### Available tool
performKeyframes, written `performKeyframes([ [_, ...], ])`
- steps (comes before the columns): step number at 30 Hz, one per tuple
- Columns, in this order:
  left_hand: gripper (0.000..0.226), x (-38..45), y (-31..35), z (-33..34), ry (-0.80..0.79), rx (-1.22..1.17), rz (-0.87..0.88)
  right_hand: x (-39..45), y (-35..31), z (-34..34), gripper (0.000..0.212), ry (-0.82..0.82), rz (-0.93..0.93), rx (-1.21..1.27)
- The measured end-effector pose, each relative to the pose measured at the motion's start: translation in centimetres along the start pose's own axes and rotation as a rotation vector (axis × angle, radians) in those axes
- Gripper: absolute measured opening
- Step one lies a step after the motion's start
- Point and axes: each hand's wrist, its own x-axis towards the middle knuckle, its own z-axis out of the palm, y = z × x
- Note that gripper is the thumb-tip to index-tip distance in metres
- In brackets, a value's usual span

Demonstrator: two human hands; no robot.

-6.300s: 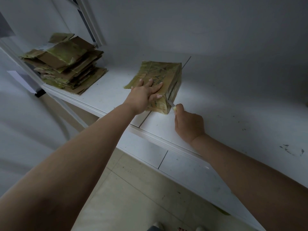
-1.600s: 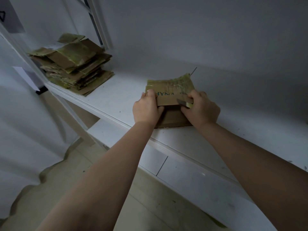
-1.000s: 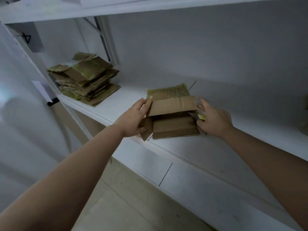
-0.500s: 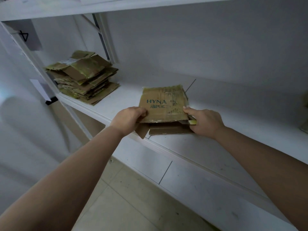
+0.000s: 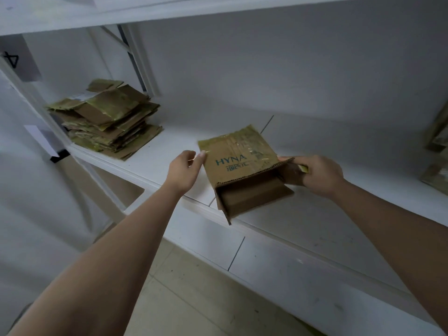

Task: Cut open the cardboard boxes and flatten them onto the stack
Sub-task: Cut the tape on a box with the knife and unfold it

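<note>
Flattened cardboard stack [image 5: 106,120] sits at the shelf's [image 5: 155,163] left end. The left hand [image 5: 183,169], fingers loosely curled and grasping nothing, touches the cardboard box's [image 5: 238,166] left edge. The box lies mid-shelf, its near end open and hollow. The right hand [image 5: 317,174] grips its right flap and a small yellowish tool [image 5: 303,168].

Box [image 5: 238,166] sits on white shelf [image 5: 315,221], open end facing camera, "HYNA" printed on its taped top. Right hand [image 5: 317,174] grips box's right flap with a yellow-tipped knife [image 5: 303,168] tucked in it; left hand [image 5: 183,169], fingers loosely bent, touches box's left top corner. Stack [image 5: 106,117] of flattened cardboard lies well apart at shelf's left end.
</note>
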Motion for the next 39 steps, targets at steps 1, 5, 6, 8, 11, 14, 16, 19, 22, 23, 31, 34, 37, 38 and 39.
performKeyframes([
  [1, 0.055, 0.1, 0.1, 0.5, -0.044, -0.052, -0.043, -0.1, 0.2, -0.1, 0.040, 0.003, 0.003, 0.000],
  [5, 0.056, 0.7, 0.8, 2.6, -0.118, -0.426, -0.168, 0.0, 1.0, 0.4, 0.046, -0.002, 0.021, -0.021],
  [6, 0.052, 0.9, 1.3, 2.9, -0.109, -0.511, -0.184, 0.0, 1.1, 0.5, 0.046, 0.001, 0.020, -0.020],
  [8, 0.049, 1.4, 2.1, 3.3, -0.110, -0.647, -0.228, 0.0, 1.1, 0.5, 0.040, 0.007, 0.006, 0.002],
  [11, 0.052, 2.4, 2.1, 4.0, -0.167, -0.740, -0.267, 0.0, 1.4, 0.5, 0.039, 0.027, 0.004, 0.044],
  [14, 0.052, 3.3, 2.0, 4.4, -0.235, -0.722, -0.299, 0.0, 2.0, 0.7, 0.054, 0.030, 0.027, 0.039],
  [16, 0.052, 3.8, 2.1, 4.3, -0.285, -0.725, -0.299, 0.2, 2.3, 0.9, 0.055, 0.023, 0.034, 0.033],
  [19, 0.056, 4.5, 2.1, 4.3, -0.337, -0.727, -0.297, 0.3, 2.6, 0.9, 0.050, 0.020, 0.031, 0.051],
  [22, 0.065, 4.5, 2.1, 4.5, -0.377, -0.724, -0.296, 0.2, 2.8, 1.0, 0.054, 0.042, 0.006, 0.043],
  [23, 0.067, 4.5, 2.0, 4.6, -0.374, -0.730, -0.302, 0.2, 2.7, 0.9, 0.053, 0.051, 0.003, 0.040],
  [31, 0.061, 4.7, 1.0, 4.9, 0.138, -0.194, -0.226, -0.5, 2.0, 1.0, 0.045, 0.081, -0.048, 0.061],
  [34, 0.064, 4.6, 1.6, 4.0, 0.225, 0.073, -0.162, -0.8, 1.4, 1.0, 0.048, 0.122, -0.087, 0.031],
  [37, 0.069, 4.8, 1.6, 2.8, 0.186, 0.273, -0.044, -1.2, 0.4, 1.2, 0.048, 0.151, -0.174, -0.037],
  [38, 0.070, 4.7, 1.6, 2.4, 0.176, 0.315, -0.007, -1.4, 0.0, 1.4, 0.053, 0.141, -0.211, -0.079],
  [39, 0.071, 4.5, 1.7, 2.0, 0.167, 0.339, 0.021, -1.6, -0.5, 1.6, 0.060, 0.120, -0.247, -0.135],
])
